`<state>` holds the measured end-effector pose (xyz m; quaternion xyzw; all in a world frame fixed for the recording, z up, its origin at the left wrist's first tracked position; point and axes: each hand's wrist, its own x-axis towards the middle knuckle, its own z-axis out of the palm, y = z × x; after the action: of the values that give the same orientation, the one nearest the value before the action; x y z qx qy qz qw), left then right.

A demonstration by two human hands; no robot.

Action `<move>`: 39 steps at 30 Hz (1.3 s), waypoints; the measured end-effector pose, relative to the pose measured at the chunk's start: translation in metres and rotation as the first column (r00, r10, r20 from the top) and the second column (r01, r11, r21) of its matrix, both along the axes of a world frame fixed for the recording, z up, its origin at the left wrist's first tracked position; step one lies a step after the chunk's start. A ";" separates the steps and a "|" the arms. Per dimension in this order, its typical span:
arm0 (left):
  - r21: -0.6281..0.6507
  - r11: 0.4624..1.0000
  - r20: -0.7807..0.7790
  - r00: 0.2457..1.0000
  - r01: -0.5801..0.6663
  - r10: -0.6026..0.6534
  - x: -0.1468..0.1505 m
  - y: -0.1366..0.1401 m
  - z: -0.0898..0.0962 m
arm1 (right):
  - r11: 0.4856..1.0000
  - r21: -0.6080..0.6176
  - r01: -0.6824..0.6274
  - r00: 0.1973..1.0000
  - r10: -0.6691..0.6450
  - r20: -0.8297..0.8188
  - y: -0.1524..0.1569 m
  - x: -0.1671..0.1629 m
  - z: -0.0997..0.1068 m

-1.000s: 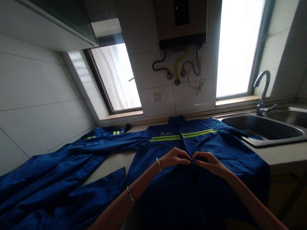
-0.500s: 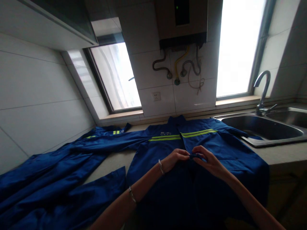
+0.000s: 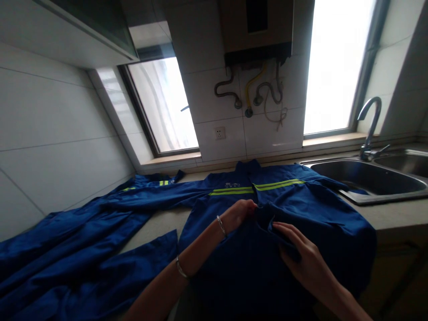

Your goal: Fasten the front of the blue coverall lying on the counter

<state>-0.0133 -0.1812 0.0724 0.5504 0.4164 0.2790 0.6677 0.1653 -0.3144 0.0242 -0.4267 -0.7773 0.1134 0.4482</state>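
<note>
Head view: a dark blue work jacket point(image 3: 301, 209) with yellow-green reflective stripes is being spread flat on the tabletop point(image 3: 157, 225) beside the sink point(image 3: 368, 178). Its front edge is being pinched by the left hand point(image 3: 239, 214), while the right hand point(image 3: 301, 256), fingers open, is being pressed on the fabric.

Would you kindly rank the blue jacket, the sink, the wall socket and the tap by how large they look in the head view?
1. Blue jacket, by far the largest, spread over the counter.
2. Sink, though the frame edge cuts it off.
3. Tap.
4. Wall socket, smallest.
The jacket lies nearer the camera, which enlarges it.
</note>
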 end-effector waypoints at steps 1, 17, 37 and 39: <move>-0.009 1.000 0.012 1.000 0.012 -0.011 0.000 -0.003 0.001 | 1.000 -0.017 -0.003 1.000 0.003 -0.016 0.001 -0.001 0.005; 0.359 0.923 -0.312 0.950 0.136 -0.018 0.002 -0.036 0.022 | 0.977 -0.200 0.075 0.982 -0.107 -0.155 0.038 -0.013 0.013; 0.319 0.947 -0.192 0.981 0.024 0.040 0.005 -0.022 0.002 | 0.961 -0.261 -0.086 0.952 0.002 -0.307 0.010 -0.001 0.019; 0.348 0.936 -0.169 0.979 -0.047 0.112 0.002 -0.016 0.000 | 0.965 -0.246 -0.086 0.970 0.024 -0.242 -0.005 0.001 0.017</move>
<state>-0.0116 -0.1971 0.0721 0.6643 0.4440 0.3215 0.5080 0.1666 -0.3195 0.0409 -0.4423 -0.7090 0.2748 0.4756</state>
